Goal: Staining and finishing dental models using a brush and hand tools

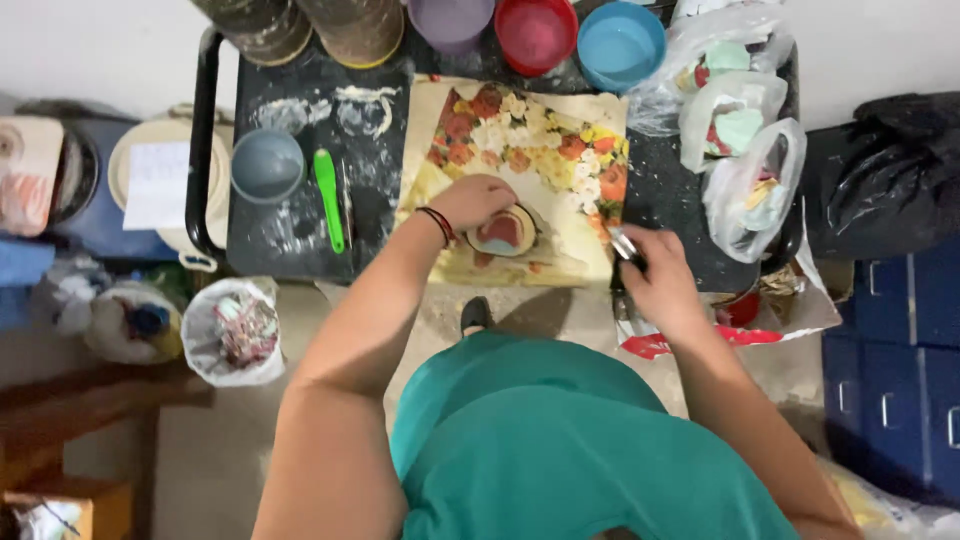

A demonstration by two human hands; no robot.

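My left hand [470,203] rests on a small round mould [503,232] with reddish-brown and pale blue material in it. The mould sits on a floral-patterned cloth [540,140] laid over a dark, dusty table [300,230]. My right hand [655,275] hovers at the cloth's right edge and grips a small metallic tool [622,243]. A dark bracelet circles my left wrist.
A grey bowl [267,165] and a green-handled tool [328,198] lie left of the cloth. Purple, red [536,33] and blue [620,45] bowls line the far edge beside two brown tubs. Plastic bags [745,150] with coloured pieces crowd the right. A white bin [235,330] stands on the floor.
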